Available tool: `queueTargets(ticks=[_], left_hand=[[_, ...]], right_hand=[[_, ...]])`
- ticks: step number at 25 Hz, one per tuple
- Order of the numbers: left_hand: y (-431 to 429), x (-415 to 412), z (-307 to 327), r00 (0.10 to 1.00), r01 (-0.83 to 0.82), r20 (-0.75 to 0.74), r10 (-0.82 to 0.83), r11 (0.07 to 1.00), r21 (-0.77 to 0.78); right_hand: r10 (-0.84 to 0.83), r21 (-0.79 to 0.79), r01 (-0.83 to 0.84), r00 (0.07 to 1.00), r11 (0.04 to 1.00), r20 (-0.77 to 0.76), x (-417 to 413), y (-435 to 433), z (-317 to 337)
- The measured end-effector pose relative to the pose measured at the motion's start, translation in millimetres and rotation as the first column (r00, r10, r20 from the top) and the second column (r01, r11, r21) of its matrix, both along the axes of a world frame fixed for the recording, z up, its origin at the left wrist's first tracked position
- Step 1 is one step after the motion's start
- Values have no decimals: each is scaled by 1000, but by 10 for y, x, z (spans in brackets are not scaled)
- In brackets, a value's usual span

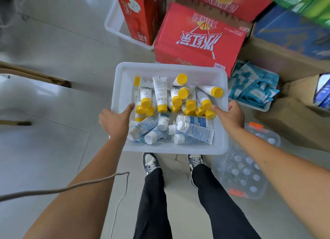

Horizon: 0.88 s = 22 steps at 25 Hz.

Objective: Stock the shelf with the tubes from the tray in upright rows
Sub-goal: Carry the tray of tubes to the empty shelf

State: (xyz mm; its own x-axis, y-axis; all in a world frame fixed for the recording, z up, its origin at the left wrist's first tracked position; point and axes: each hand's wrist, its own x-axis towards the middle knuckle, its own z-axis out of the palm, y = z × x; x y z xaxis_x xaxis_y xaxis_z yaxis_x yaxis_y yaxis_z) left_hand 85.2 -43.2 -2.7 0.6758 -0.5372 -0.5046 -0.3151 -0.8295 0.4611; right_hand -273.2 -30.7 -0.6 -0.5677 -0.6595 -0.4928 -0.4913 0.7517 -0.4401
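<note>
A white plastic tray is held above the floor in front of my legs. Several white tubes with yellow caps lie jumbled in its far half. Several blue-and-white tubes with white caps lie in its near half. My left hand grips the tray's left rim, thumb over the edge and pointing in toward the tubes. My right hand grips the right rim, thumb inside beside a yellow cap. No shelf is in view.
Red cartons stand stacked right behind the tray, one in a white bin. Blue packets and cardboard boxes crowd the right. A wrapped pack of bottles lies by my right foot. Grey tiled floor spreads left, crossed by a cord.
</note>
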Motion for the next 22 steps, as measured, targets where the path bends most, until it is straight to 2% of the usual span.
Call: queueTargets(ticks=[3,10,16,22], left_hand=[[138,150,820,1000,17,17,-16,999,-29],[672,767,2714,992,-91,78,99,990,-107],[1340,1286,3800,956,-268,80,283,950,-159],[1759,1635,4383,882,-425,110,457,876,-229]], right_hand=[[24,-58,-25,999,998,-21,137,48,766],[180,-198,-176,984,964,4,798,121,2500],[383,-332,-367,924,869,-19,1529,-32,3685],[591,-369,-552,807,748,-11,2214,-407,4329]])
